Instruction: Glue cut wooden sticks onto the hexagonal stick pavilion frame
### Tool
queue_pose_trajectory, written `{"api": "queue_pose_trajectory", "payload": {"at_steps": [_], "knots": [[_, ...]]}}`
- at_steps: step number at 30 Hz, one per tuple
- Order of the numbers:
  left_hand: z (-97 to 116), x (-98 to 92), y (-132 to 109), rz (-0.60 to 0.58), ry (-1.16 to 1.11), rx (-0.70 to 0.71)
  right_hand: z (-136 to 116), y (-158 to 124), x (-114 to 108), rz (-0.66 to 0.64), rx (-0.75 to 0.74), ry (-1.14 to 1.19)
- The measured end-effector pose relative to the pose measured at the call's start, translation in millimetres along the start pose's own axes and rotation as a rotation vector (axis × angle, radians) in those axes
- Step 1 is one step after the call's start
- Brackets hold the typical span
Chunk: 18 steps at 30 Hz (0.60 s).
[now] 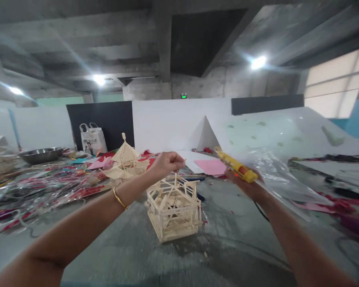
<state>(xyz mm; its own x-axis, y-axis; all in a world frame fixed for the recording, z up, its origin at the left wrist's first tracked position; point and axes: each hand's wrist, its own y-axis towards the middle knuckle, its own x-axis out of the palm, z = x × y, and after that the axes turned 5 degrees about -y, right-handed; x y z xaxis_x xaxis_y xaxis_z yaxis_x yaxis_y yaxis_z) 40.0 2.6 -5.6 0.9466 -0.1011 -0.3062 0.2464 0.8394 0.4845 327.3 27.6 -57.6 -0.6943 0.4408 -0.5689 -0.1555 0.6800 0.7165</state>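
A pale model pavilion frame (175, 211) built from thin wooden sticks stands on the grey table in front of me. Just above its top, my left hand (168, 163) is closed in a pinch on a small wooden stick (184, 162), of which only a pale tip shows. To the right of the frame, my right hand (249, 184) grips a yellow glue gun (237, 166); its nozzle points up and to the left, apart from the frame. Behind my left forearm stands a second stick model with a pointed roof (125, 153).
Crumpled plastic wrap and red scraps (68, 191) cover the left side. A steel bowl (40, 155) and a white bag (92, 139) stand farther back. Pink paper (211, 167) lies beyond the frame. Clear plastic film (278, 175) rises beside my right hand.
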Motion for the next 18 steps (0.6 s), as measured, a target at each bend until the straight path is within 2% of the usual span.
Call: {"api": "queue_pose_trajectory", "payload": {"at_steps": [7,18], "knots": [[-11,22.5,13,0.008,0.157,0.108,-34,-19,3,-0.06,-0.259,0.234],[-12,23.9,3,0.06,0.163,0.143,-33,-22,13,-0.087,-0.224,0.185]]}}
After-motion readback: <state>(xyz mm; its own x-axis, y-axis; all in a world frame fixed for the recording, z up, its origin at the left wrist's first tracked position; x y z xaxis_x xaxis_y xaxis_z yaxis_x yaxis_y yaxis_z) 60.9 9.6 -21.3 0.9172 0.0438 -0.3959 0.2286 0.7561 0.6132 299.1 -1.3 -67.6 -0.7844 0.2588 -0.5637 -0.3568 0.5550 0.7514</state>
